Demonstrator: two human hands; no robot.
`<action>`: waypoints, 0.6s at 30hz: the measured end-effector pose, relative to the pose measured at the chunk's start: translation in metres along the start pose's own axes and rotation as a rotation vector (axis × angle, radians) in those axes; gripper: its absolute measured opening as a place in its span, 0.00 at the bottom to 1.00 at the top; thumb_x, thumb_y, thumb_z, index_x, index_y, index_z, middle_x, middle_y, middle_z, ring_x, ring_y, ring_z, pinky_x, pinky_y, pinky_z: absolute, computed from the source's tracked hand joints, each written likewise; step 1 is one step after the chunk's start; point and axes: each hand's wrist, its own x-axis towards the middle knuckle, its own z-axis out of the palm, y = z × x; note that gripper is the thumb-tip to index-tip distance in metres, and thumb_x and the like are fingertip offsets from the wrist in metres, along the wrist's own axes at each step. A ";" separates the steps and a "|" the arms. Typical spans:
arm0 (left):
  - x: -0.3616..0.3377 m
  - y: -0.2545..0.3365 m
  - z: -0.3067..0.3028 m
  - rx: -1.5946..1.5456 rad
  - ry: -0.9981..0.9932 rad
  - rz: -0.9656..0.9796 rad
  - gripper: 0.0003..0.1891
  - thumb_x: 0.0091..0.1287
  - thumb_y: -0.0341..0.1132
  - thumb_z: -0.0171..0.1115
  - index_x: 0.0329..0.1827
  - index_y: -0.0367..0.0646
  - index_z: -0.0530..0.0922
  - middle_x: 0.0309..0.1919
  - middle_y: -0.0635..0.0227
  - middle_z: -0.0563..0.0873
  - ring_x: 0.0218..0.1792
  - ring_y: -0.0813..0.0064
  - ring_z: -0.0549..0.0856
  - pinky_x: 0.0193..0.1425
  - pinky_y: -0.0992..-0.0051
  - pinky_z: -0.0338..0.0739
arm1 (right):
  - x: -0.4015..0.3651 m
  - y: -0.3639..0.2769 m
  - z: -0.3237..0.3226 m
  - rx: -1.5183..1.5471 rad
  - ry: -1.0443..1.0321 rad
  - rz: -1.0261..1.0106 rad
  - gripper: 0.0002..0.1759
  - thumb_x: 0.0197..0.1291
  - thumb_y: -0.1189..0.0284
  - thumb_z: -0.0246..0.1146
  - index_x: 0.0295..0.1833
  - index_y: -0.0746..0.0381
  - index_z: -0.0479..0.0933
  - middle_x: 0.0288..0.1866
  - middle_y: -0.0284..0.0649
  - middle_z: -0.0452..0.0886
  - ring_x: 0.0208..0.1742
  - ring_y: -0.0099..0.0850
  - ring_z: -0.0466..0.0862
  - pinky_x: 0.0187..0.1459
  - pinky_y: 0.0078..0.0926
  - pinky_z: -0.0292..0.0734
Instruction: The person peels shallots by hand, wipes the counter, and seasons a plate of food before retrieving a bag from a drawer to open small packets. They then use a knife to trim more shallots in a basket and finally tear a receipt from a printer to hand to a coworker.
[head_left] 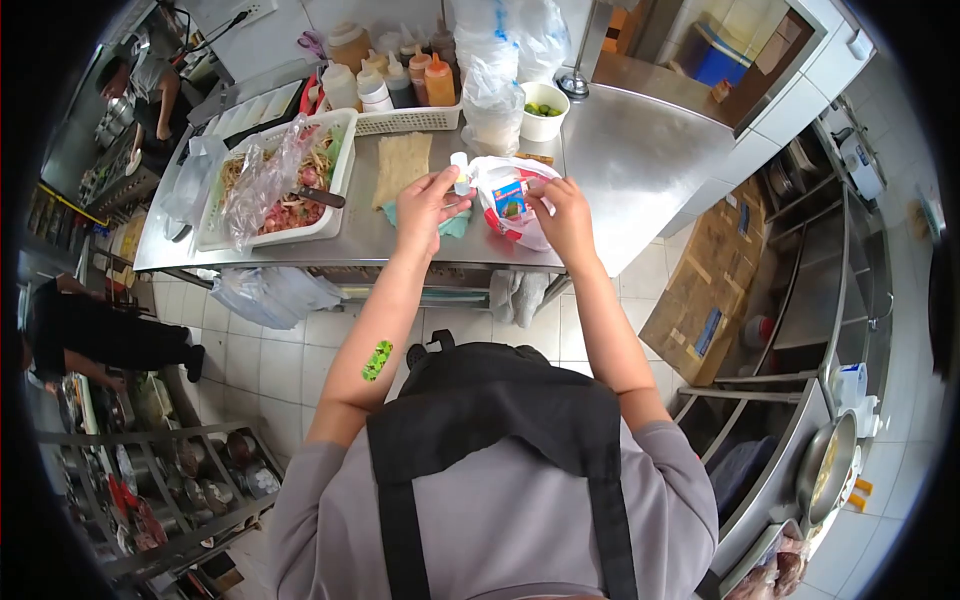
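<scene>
My left hand pinches a small white object, upright at the left edge of a white-and-red plastic bag. My right hand has its fingers closed on the bag's right side, beside a blue packet or label with a red border. The bag sits at the front edge of the steel counter. Under my left fingers lies a teal cloth. To its left, a folded beige cloth rests flat. What exactly the white object is I cannot tell.
At left a white tub holds chopped food under plastic, with a dark-handled knife on it. Behind stand a basket of sauce bottles, stacked bagged containers and a white bowl of green pieces. Two people work at left.
</scene>
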 end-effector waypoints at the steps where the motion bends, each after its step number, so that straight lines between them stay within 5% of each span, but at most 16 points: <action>1: -0.001 -0.001 0.001 0.044 -0.025 -0.022 0.14 0.61 0.38 0.62 0.41 0.34 0.76 0.33 0.61 0.82 0.34 0.68 0.85 0.39 0.75 0.81 | 0.001 0.007 0.003 -0.046 -0.018 0.005 0.04 0.43 0.78 0.65 0.27 0.62 0.77 0.32 0.39 0.78 0.37 0.38 0.75 0.38 0.34 0.70; 4: -0.003 -0.005 0.004 0.119 -0.065 -0.043 0.14 0.61 0.38 0.63 0.39 0.35 0.77 0.32 0.62 0.82 0.33 0.70 0.85 0.39 0.76 0.80 | -0.002 0.015 0.004 -0.296 -0.127 -0.103 0.04 0.44 0.79 0.66 0.26 0.63 0.77 0.34 0.40 0.79 0.36 0.39 0.74 0.38 0.31 0.70; 8: -0.010 -0.008 0.008 0.213 -0.078 -0.061 0.14 0.61 0.40 0.64 0.37 0.36 0.78 0.31 0.65 0.83 0.32 0.73 0.85 0.38 0.78 0.79 | 0.003 0.011 0.002 -0.266 -0.106 -0.042 0.05 0.44 0.78 0.66 0.30 0.62 0.79 0.34 0.40 0.78 0.36 0.38 0.74 0.38 0.32 0.71; 14: -0.010 -0.015 0.006 0.332 -0.226 -0.081 0.13 0.63 0.39 0.62 0.37 0.36 0.78 0.31 0.66 0.82 0.32 0.77 0.83 0.40 0.76 0.80 | 0.016 -0.036 -0.007 0.441 -0.077 0.178 0.08 0.50 0.80 0.63 0.39 0.62 0.78 0.32 0.33 0.77 0.33 0.26 0.76 0.34 0.23 0.70; 16: -0.014 -0.014 0.013 0.312 -0.249 -0.100 0.13 0.63 0.39 0.61 0.38 0.35 0.78 0.32 0.67 0.82 0.33 0.77 0.83 0.41 0.75 0.80 | 0.014 -0.027 0.004 0.832 -0.220 0.443 0.07 0.53 0.79 0.64 0.39 0.65 0.76 0.29 0.30 0.76 0.31 0.18 0.74 0.32 0.16 0.69; 18: -0.015 -0.014 0.014 0.290 -0.266 -0.109 0.13 0.64 0.38 0.60 0.39 0.35 0.78 0.32 0.67 0.82 0.34 0.77 0.82 0.41 0.75 0.80 | 0.014 -0.024 0.007 0.908 -0.222 0.492 0.07 0.54 0.80 0.63 0.40 0.65 0.75 0.28 0.30 0.76 0.30 0.17 0.74 0.31 0.15 0.69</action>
